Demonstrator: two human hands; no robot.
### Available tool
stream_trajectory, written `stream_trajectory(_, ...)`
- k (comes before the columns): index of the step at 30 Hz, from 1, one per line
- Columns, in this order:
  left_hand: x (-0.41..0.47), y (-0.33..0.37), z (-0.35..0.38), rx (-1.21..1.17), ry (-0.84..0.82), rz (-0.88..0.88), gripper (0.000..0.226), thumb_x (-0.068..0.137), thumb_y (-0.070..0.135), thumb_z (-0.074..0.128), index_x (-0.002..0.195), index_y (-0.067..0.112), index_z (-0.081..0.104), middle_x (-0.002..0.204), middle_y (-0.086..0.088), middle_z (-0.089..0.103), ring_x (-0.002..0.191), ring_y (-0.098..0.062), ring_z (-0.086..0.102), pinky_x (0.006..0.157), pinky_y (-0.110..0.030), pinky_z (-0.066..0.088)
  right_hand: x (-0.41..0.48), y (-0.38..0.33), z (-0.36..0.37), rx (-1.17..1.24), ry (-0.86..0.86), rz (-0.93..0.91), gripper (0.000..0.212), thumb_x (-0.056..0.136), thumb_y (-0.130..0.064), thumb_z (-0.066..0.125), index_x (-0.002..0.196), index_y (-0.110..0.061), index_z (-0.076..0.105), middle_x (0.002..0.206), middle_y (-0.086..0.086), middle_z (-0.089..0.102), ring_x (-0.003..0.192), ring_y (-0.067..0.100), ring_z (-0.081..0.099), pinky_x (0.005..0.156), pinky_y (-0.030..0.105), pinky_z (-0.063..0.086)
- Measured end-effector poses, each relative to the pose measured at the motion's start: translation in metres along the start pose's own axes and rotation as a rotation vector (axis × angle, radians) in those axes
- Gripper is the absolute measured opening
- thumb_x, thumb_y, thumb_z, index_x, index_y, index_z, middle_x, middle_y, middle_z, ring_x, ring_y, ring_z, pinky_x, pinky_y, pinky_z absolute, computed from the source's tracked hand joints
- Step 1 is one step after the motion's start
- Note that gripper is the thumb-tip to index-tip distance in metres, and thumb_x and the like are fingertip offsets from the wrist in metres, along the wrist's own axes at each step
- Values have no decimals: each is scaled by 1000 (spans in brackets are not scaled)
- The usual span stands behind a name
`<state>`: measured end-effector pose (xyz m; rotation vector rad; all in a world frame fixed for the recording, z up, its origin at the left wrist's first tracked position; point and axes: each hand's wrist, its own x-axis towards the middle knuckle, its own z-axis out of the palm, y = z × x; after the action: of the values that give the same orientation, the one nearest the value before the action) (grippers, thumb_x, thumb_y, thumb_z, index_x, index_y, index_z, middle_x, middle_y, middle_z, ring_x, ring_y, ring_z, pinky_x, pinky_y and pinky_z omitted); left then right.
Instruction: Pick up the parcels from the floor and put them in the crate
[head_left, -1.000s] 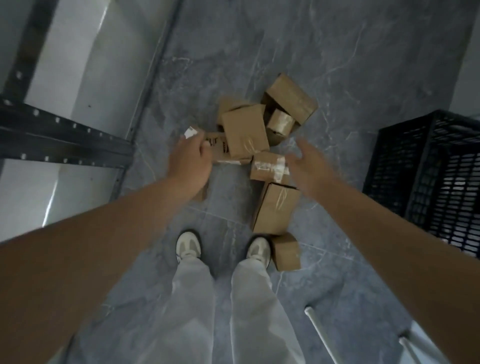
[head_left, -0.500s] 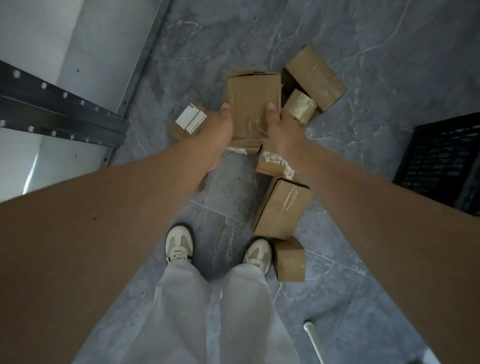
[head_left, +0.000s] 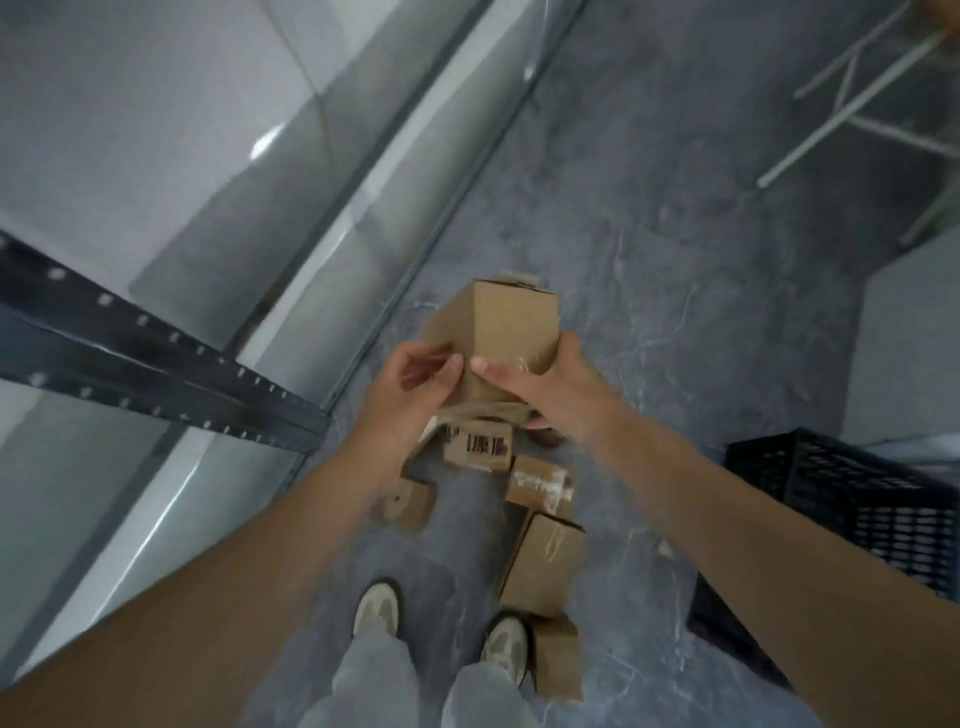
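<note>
Left hand (head_left: 410, 387) and right hand (head_left: 553, 387) clasp one raised box (head_left: 511, 332); several parcels (head_left: 543, 564) lie unpicked below; the crate (head_left: 857, 499) waits at right.

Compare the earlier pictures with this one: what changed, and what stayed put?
The left hand and right hand took hold of the box and lifted it off the floor. The other parcels stayed where they lay, and the crate stayed on the right.

parcel (head_left: 511, 332): matt brown cardboard | crate (head_left: 857, 499): black plastic | floor (head_left: 675, 260): smooth grey stone-look tile
</note>
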<state>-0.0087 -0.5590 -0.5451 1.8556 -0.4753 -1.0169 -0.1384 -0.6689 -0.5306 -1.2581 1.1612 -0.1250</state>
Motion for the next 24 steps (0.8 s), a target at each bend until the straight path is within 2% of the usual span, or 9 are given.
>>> stream_trajectory(4, -32, 139, -36, 72, 13, 245, 77, 73, 55, 76, 135, 17, 49, 136, -2, 50, 116, -7, 54, 86, -9, 47, -71, -126, -24, 96, 49, -208, 101, 62, -49, 87, 138, -29, 24, 128, -5, 49, 109, 17, 61, 78, 45, 61)
stream_trajectory(7, -74, 231, -67, 115, 103, 403, 108, 55, 71, 76, 143, 22, 37, 142, 0, 41, 127, -10, 45, 105, -25, 42, -134, -209, -37, 72, 65, -411, 99, 66, -43, 87, 140, -28, 23, 130, -6, 46, 107, 12, 58, 74, 29, 60)
stream_trajectory(9, -107, 274, -92, 48, 138, 462, 95, 68, 62, 77, 143, 24, 33, 137, 3, 45, 118, -6, 51, 99, -23, 47, -174, -254, -37, 29, 68, -535, 102, 67, -38, 87, 143, -27, 20, 131, -5, 44, 112, 13, 53, 82, 25, 55)
stream_trajectory(11, -138, 305, -123, -77, 165, 452, 61, 92, 51, 59, 140, 24, 35, 128, 8, 52, 108, -3, 54, 93, -14, 47, -211, -288, -32, 19, 0, -626, 107, 64, -38, 89, 143, -31, 17, 133, -4, 41, 119, 16, 51, 96, 38, 53)
stream_trajectory(13, -160, 321, -160, -216, 197, 375, 59, 98, 55, 42, 144, 18, 38, 139, 4, 49, 119, -13, 51, 109, -32, 41, -245, -313, -24, 12, -80, -684, 114, 54, -48, 90, 141, -39, 18, 132, -8, 42, 121, 17, 51, 98, 44, 52)
stream_trajectory(15, -186, 331, -199, -342, 221, 326, 62, 99, 57, 37, 143, 15, 44, 139, -1, 50, 122, -21, 52, 110, -45, 42, -269, -330, -13, -1, -166, -733, 118, 45, -52, 88, 140, -44, 19, 131, -11, 45, 121, 14, 52, 101, 45, 50)
stream_trajectory(18, -238, 329, -253, -412, 244, 324, 72, 95, 65, 36, 139, 9, 48, 136, -9, 56, 119, -25, 58, 104, -41, 47, -296, -344, 16, -143, -307, -794, 119, 46, -51, 90, 141, -54, 18, 137, -10, 47, 123, 11, 52, 106, 42, 45)
stream_trajectory(22, -308, 302, -319, -388, 304, 350, 122, 60, 91, 51, 149, 9, 37, 142, -12, 53, 120, -25, 60, 106, -45, 46, -328, -353, 72, -326, -502, -864, 117, 52, -46, 92, 136, -69, 13, 142, -17, 39, 125, 6, 48, 101, 34, 47)
stream_trajectory(24, -340, 274, -348, -405, 382, 371, 121, 55, 90, 59, 146, 13, 43, 136, -10, 58, 115, -24, 64, 103, -45, 49, -346, -349, 107, -426, -592, -878, 117, 61, -39, 91, 134, -73, 6, 144, -19, 32, 127, 3, 43, 102, 33, 47)
